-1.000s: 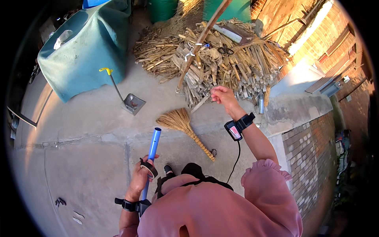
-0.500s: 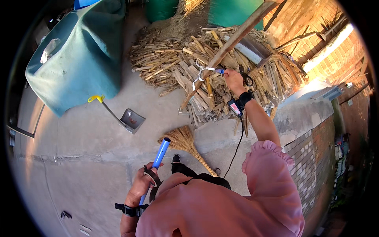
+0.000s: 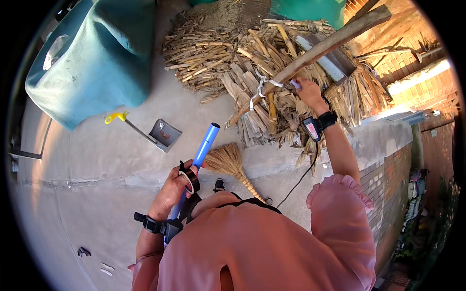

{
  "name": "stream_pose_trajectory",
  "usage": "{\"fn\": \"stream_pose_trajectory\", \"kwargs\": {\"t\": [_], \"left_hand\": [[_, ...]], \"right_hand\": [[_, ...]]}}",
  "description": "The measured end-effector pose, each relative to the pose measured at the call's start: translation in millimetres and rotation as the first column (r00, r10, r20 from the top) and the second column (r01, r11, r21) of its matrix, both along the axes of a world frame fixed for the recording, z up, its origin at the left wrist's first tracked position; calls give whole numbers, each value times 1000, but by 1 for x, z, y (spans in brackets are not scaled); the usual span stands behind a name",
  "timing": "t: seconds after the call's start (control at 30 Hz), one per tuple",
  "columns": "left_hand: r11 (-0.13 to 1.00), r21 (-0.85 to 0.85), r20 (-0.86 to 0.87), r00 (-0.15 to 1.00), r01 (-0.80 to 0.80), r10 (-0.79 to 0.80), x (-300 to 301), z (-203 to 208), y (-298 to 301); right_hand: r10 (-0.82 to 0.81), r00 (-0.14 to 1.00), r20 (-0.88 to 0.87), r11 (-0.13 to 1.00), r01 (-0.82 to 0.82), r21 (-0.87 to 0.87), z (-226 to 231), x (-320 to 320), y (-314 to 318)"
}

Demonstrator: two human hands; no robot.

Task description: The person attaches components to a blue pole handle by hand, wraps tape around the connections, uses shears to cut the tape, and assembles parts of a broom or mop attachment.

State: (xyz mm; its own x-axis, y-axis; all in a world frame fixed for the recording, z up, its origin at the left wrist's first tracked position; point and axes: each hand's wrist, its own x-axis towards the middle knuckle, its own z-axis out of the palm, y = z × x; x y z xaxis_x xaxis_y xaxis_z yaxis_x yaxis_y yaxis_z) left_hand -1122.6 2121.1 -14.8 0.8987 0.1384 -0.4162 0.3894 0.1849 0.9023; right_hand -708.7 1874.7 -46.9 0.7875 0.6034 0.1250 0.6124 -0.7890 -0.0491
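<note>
My left hand (image 3: 171, 190) is closed around a long blue pipe (image 3: 206, 143), held at a slant with its open end up. A roll of black tape (image 3: 190, 178) hangs at the same fingers, against the pipe. My reaching right hand (image 3: 309, 93) is closed on a small blue-purple object (image 3: 295, 84), mostly hidden by the fingers. That object is just beside a slanting wooden pole (image 3: 315, 57). White strips (image 3: 262, 87) are tied round the pole near its lower part.
Behind the pole lies a heap of dry stalks (image 3: 204, 58). A straw broom (image 3: 230, 162) and a grey dustpan (image 3: 166, 134) with a yellow-ended handle lie on the concrete floor. A teal cover (image 3: 102, 63) drapes over something at far left. A black cable (image 3: 301, 172) runs from my right wrist.
The pole has tipped further to the right, and its upper end now shows. My right hand has shifted right with the small object; my left hand and the pipe are higher in view.
</note>
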Motion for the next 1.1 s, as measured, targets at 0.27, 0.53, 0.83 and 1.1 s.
{"fn": "stream_pose_trajectory", "kwargs": {"t": [0.27, 0.53, 0.83, 1.1], "left_hand": [[976, -150, 30, 988, 155, -153, 18, -6, 29], [949, -65, 73, 950, 307, -302, 21, 27, 39], [880, -171, 132, 895, 443, -425, 16, 12, 39], [938, -114, 129, 941, 328, -314, 2, 32, 55]], "right_hand": [[729, 389, -564, 239, 627, 741, 88, -172, 27], [806, 409, -428, 107, 610, 785, 103, -249, 96], [629, 698, -341, 213, 267, 940, 170, -266, 135], [632, 541, -555, 292, 497, 817, 137, -273, 124]]}}
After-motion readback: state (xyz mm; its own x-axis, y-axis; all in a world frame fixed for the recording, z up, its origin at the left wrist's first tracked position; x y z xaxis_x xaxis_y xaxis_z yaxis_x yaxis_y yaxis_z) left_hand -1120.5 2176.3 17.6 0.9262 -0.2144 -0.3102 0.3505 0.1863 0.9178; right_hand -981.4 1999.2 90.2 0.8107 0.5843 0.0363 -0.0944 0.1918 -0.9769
